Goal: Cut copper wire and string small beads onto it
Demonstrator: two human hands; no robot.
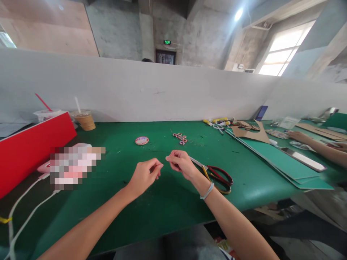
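Observation:
Both of my hands hover just above the green table (162, 202), near its middle. My left hand (145, 175) has its fingers curled into a pinch. My right hand (181, 164) is also pinched, facing the left one a few centimetres away. Whatever sits between the fingertips is too small to make out. Red-and-yellow-handled scissors (217, 175) lie on the table right behind my right wrist. Further back rest a small cluster of coloured beads (180, 138) and a round pink disc (142, 140).
A red box (29, 148) and two drink cups with straws (84, 119) stand at the left, with white cables (24, 216) trailing forward. Green mats (273, 159), cardboard pieces (251, 131), markers and a metal ruler (303, 159) lie at right, where another person's arm (317, 146) rests.

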